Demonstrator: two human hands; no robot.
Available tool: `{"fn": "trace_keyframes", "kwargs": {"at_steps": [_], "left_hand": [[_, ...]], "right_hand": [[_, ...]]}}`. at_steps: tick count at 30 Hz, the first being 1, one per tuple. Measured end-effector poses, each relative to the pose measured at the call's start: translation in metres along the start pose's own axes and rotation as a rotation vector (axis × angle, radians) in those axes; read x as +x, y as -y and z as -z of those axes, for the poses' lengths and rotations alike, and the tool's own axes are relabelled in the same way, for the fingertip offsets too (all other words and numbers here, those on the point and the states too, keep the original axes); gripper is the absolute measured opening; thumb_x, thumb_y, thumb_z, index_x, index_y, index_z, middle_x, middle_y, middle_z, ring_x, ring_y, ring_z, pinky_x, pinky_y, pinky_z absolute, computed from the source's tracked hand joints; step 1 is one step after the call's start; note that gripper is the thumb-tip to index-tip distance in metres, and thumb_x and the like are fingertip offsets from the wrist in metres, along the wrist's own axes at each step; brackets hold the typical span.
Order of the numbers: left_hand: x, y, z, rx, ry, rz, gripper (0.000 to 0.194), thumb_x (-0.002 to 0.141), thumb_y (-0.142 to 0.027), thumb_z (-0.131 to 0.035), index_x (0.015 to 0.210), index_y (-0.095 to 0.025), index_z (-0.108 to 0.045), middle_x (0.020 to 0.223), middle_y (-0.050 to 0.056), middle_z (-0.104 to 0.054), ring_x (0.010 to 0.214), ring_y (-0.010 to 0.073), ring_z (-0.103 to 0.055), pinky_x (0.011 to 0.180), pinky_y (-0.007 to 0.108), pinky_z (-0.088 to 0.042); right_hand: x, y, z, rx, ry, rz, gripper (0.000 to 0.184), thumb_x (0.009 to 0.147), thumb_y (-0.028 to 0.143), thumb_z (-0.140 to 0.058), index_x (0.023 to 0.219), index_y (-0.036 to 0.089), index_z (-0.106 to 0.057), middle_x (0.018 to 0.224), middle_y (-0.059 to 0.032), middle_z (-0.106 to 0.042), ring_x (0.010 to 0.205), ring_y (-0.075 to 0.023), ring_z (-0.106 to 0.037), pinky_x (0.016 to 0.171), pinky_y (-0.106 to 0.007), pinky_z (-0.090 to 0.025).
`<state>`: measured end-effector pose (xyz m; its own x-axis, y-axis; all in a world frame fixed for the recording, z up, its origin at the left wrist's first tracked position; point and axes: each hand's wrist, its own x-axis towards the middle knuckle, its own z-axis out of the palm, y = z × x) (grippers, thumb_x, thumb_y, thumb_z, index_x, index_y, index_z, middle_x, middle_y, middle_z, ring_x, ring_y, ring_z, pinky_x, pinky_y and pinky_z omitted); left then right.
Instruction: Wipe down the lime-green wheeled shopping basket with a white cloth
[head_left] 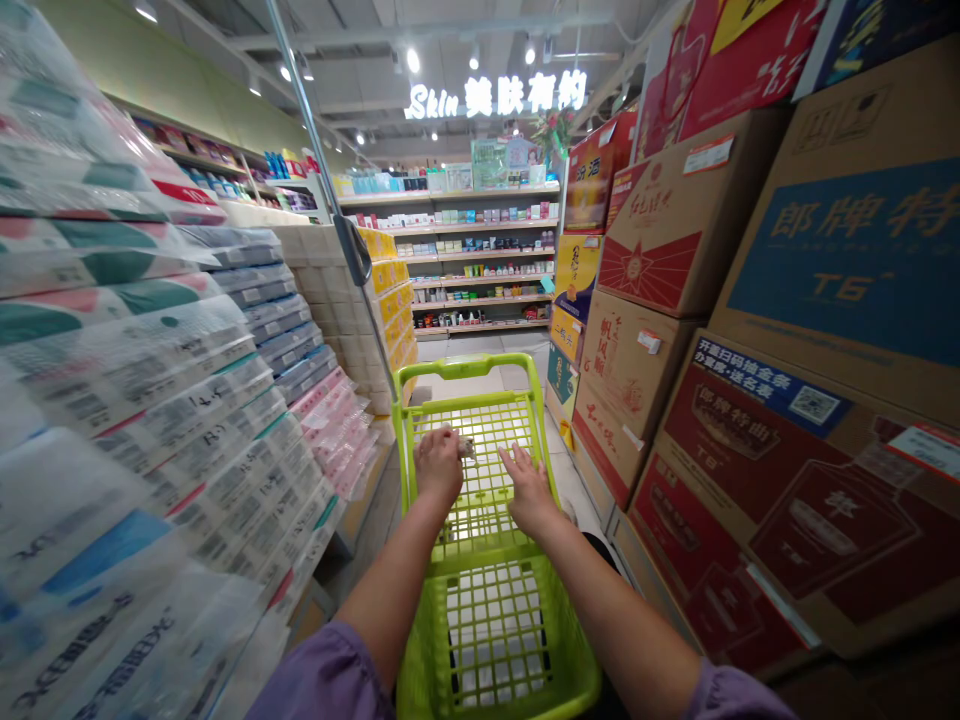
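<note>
A lime-green wire-mesh shopping cart stands in front of me, with its far rim ahead of my hands. My left hand is curled over the mesh of the cart's upper section. A small grey object sits at its fingertips, too small to identify, and I cannot tell whether it is held. My right hand rests on the same mesh with its fingers spread. Purple sleeves cover my upper arms at the bottom of the view.
Tall stacks of plastic-wrapped tissue packs line the left of a narrow tiled aisle. Large printed liquor cartons are piled on the right. Shelves of skincare products stand ahead beneath an illuminated sign. A metal pole rises near the cart.
</note>
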<state>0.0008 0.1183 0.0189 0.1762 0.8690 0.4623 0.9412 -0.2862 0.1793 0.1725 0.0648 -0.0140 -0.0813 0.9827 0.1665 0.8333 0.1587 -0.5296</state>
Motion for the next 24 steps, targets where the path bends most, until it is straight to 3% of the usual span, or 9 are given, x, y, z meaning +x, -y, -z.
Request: {"fn": "trace_keyframes", "kwargs": {"at_steps": [3,6,8,14,19,20,24], "left_hand": [[-0.008,-0.001,-0.004,0.046,0.021,0.027,0.049,0.083,-0.019,-0.053,0.131,-0.016,-0.053,0.143,0.016,-0.044,0.138,0.0355,-0.029,0.112,0.054,-0.027],[-0.019,-0.005,-0.012,0.033,0.111,-0.168,0.055,0.084,-0.016,-0.049,0.139,-0.022,-0.046,0.143,0.010,-0.047,0.140,0.0341,-0.029,0.110,0.053,-0.032],[-0.021,-0.003,-0.013,0.038,0.124,-0.222,0.056,0.083,-0.008,-0.046,0.136,-0.027,-0.048,0.141,0.006,-0.050,0.139,0.0312,-0.031,0.108,0.050,-0.035],[-0.016,0.008,-0.015,0.043,0.025,-0.073,0.052,0.083,0.000,-0.038,0.128,-0.020,-0.056,0.137,0.009,-0.053,0.132,0.0251,-0.043,0.114,0.047,-0.032],[-0.023,0.003,-0.023,-0.066,0.113,-0.373,0.055,0.079,0.004,-0.043,0.123,-0.024,-0.061,0.133,0.005,-0.058,0.135,0.0242,-0.040,0.112,0.049,-0.037],[-0.023,0.005,-0.023,-0.059,0.108,-0.367,0.054,0.079,0.004,-0.042,0.123,-0.023,-0.061,0.133,0.005,-0.058,0.135,0.0244,-0.040,0.112,0.048,-0.036],[-0.016,0.019,-0.016,0.012,0.006,-0.136,0.048,0.085,-0.004,-0.041,0.128,-0.017,-0.057,0.136,0.011,-0.054,0.132,0.0277,-0.043,0.113,0.050,-0.034]], "right_hand": [[0.000,0.001,0.002,-0.027,0.047,0.015,0.092,0.061,-0.013,-0.044,0.145,0.025,-0.039,0.156,-0.0090,-0.024,0.146,-0.0254,-0.012,0.118,-0.050,-0.011],[0.001,-0.001,0.003,-0.064,0.067,0.032,0.085,0.062,-0.011,-0.047,0.139,0.025,-0.048,0.155,-0.0077,-0.028,0.146,-0.0272,-0.013,0.118,-0.050,-0.013],[0.001,-0.002,0.004,-0.079,0.070,0.038,0.081,0.063,-0.010,-0.049,0.136,0.026,-0.051,0.155,-0.0069,-0.028,0.146,-0.0278,-0.015,0.117,-0.051,-0.014],[0.001,-0.002,0.005,-0.089,0.075,0.069,0.076,0.065,-0.008,-0.052,0.133,0.024,-0.055,0.153,-0.0097,-0.031,0.145,-0.0291,-0.019,0.117,-0.050,-0.016],[0.001,-0.003,0.003,-0.088,0.065,0.084,0.076,0.065,-0.009,-0.052,0.133,0.022,-0.055,0.154,-0.0115,-0.028,0.145,-0.0301,-0.016,0.117,-0.051,-0.014],[0.001,-0.003,0.002,-0.087,0.063,0.084,0.076,0.065,-0.009,-0.052,0.133,0.023,-0.055,0.154,-0.0112,-0.028,0.145,-0.0300,-0.016,0.117,-0.051,-0.015],[0.001,-0.003,0.003,-0.085,0.058,0.087,0.076,0.064,-0.009,-0.053,0.133,0.023,-0.055,0.153,-0.0109,-0.030,0.145,-0.0298,-0.018,0.117,-0.050,-0.016]]}}
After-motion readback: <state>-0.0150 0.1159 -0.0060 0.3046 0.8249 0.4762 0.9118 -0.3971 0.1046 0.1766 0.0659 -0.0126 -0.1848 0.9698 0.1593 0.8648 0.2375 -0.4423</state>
